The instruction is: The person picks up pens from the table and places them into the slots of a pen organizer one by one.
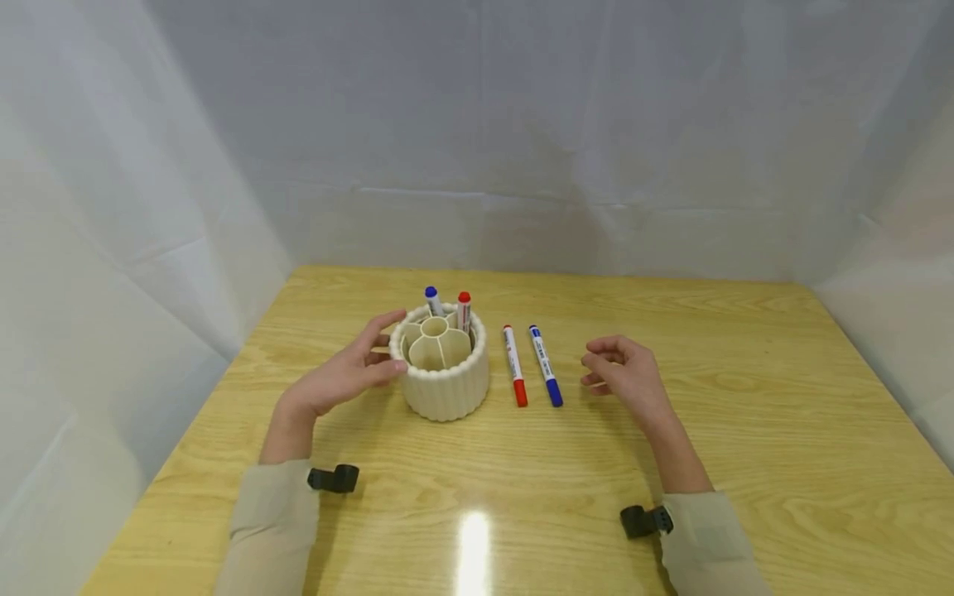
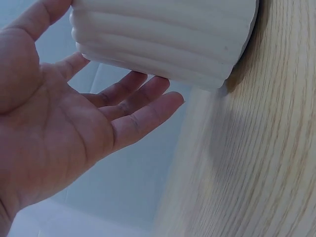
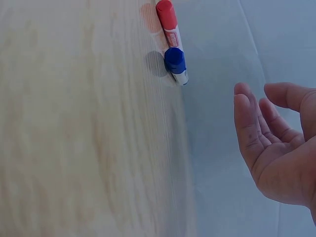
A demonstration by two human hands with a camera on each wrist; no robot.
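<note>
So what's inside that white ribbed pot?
The pot holds a blue-capped marker and a red-capped marker in rear compartments; the centre and front ones look empty. Their lower ends are hidden.

Cream ribbed pen holder [image 1: 447, 382]. Two markers stood in it, blue cap [image 1: 431, 293] and red cap [image 1: 464, 297]. White red-capped marker [image 1: 514, 365] and white blue-capped marker [image 1: 546, 365] lay on pale yellow wood-grain desk [image 1: 745, 430]. Sleeves [image 1: 272, 521] were beige. Backdrop [image 1: 522, 124] was white.

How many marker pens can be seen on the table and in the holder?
4. A blue-capped marker and a red-capped marker stand in the ribbed holder. Another red marker and blue marker lie side by side on the table. None seems hidden.
</note>
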